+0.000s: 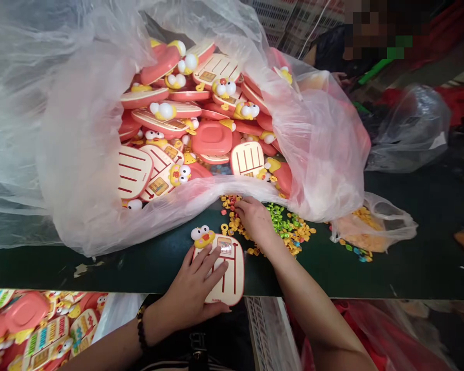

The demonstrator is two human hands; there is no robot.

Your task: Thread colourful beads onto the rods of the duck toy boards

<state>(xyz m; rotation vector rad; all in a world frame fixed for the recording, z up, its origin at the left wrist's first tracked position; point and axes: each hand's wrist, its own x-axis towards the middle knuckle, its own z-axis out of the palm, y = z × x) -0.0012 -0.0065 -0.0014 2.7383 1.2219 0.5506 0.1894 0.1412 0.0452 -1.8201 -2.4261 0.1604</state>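
A cream and red toy board with a yellow duck-like head and bulging white eyes lies at the table's front edge. My left hand holds it, fingers spread across its slotted face and thumb at the lower edge. My right hand reaches into a heap of small plastic pieces, its fingertips pinched together among yellow pieces and a few red ones. Whatever sits between those fingertips is too small to make out. Green pieces lie just right of that hand.
A large clear plastic bag full of similar toy boards lies open behind my hands. To the right sits a small bag of yellow pieces. Boards with coloured pieces fill a container below left. Another person is at the back right.
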